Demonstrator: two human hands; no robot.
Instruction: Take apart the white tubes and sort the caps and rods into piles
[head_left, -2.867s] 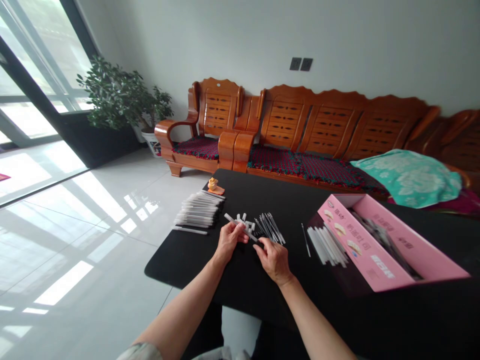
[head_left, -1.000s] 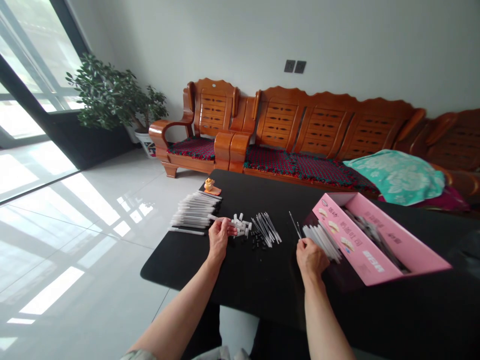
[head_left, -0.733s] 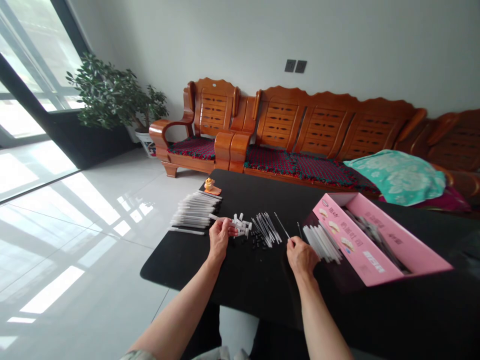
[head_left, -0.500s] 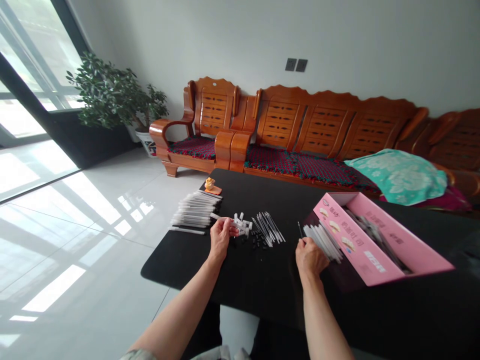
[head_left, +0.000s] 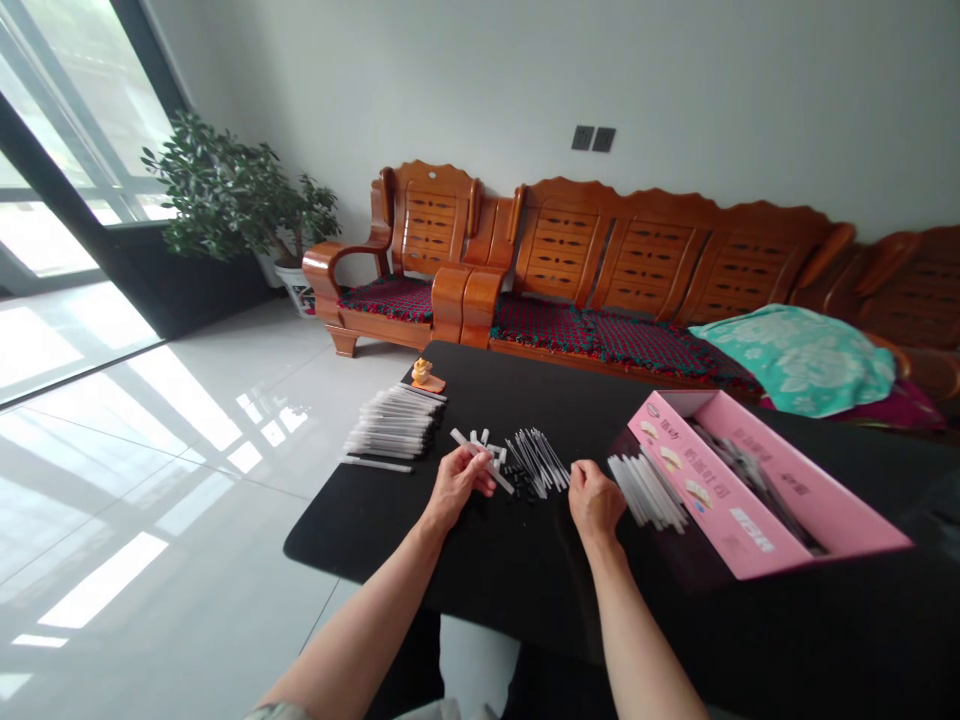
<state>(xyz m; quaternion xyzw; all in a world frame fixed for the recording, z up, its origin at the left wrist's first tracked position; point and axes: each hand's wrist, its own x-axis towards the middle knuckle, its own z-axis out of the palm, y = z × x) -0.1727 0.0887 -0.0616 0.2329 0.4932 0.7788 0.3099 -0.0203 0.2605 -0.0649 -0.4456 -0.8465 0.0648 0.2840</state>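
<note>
My left hand [head_left: 454, 488] is closed in a pinch around a white translucent pen barrel [head_left: 502, 481], which slants down to the right. Just behind it lie small white pen parts [head_left: 498, 455] and several little black plugs [head_left: 523, 482]. My right hand [head_left: 597, 504] is closed, fingertips at the right edge of a fanned bunch of thin pen refills [head_left: 541, 462]. What those fingers hold, if anything, is hidden. To the right of that hand rests a bundle of white barrels [head_left: 646, 490]. A large stack of white pens with dark ends [head_left: 394, 422] lies at the left.
A pink open box [head_left: 697, 490] stands on the right of the black table [head_left: 480, 555], with dark items inside. A small orange figurine [head_left: 424, 374] sits at the far left corner. Beyond are a wooden sofa [head_left: 562, 240] and a potted plant [head_left: 232, 195].
My right hand has moved left, from the barrel bundle to the refills. My left hand has shifted slightly right and nearer, turning the pen barrel to a steeper slant.
</note>
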